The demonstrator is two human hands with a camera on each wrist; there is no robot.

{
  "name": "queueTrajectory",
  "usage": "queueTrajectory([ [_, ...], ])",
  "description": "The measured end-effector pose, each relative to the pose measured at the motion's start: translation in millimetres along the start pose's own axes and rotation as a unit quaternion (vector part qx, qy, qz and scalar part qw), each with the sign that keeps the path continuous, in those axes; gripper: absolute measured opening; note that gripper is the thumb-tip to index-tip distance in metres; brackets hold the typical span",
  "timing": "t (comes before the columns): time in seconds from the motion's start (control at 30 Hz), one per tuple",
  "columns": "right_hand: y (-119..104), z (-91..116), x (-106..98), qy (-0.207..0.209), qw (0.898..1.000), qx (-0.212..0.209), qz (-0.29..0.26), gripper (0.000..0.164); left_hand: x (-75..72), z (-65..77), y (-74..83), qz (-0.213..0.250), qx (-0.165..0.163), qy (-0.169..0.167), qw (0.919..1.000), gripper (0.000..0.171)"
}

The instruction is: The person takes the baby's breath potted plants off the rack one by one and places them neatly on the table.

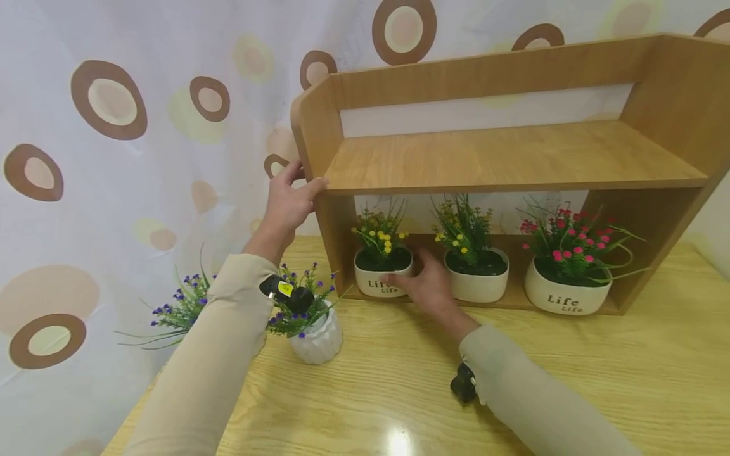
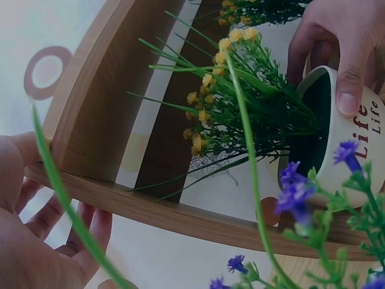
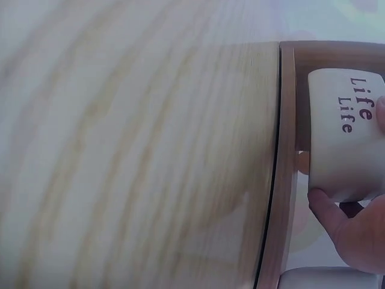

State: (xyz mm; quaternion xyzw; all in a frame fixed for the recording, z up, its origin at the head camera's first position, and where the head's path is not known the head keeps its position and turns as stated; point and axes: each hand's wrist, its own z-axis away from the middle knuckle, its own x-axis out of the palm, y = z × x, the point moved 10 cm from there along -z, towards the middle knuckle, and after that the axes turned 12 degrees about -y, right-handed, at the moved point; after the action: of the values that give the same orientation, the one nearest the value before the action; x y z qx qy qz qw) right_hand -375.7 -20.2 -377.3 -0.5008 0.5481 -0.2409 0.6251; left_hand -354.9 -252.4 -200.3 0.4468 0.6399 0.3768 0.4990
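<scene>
Head view: nearest to us, two beige sleeves reach over a light wooden table, each with a black camera at the wrist. By the left forearm we see a white ribbed pot of purple flowers, and a second purple plant partly hidden by that sleeve.

Further in, the right hand grips a cream pot of yellow flowers, thumb on its lettered front and fingers round its side, the hand only as wide as the pot needs. This pot is at the left end of the shelf unit's lower compartment; we cannot tell whether its base is fully down. Beside it stand another yellow-flowered pot and, at right, a pink-flowered pot.

The left hand holds the unit's left side panel, thumb in front, fingers curled behind. Farthest from us hangs a circle-patterned curtain.
</scene>
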Motion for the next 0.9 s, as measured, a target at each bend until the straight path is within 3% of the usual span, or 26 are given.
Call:
queueTrajectory([
  [0.9, -25, 37, -13, -0.031, 0.999, -0.011, 0.009, 0.093, 1.9, -0.3, 1.7, 0.014, 0.001, -0.003, 0.9999, 0.059],
])
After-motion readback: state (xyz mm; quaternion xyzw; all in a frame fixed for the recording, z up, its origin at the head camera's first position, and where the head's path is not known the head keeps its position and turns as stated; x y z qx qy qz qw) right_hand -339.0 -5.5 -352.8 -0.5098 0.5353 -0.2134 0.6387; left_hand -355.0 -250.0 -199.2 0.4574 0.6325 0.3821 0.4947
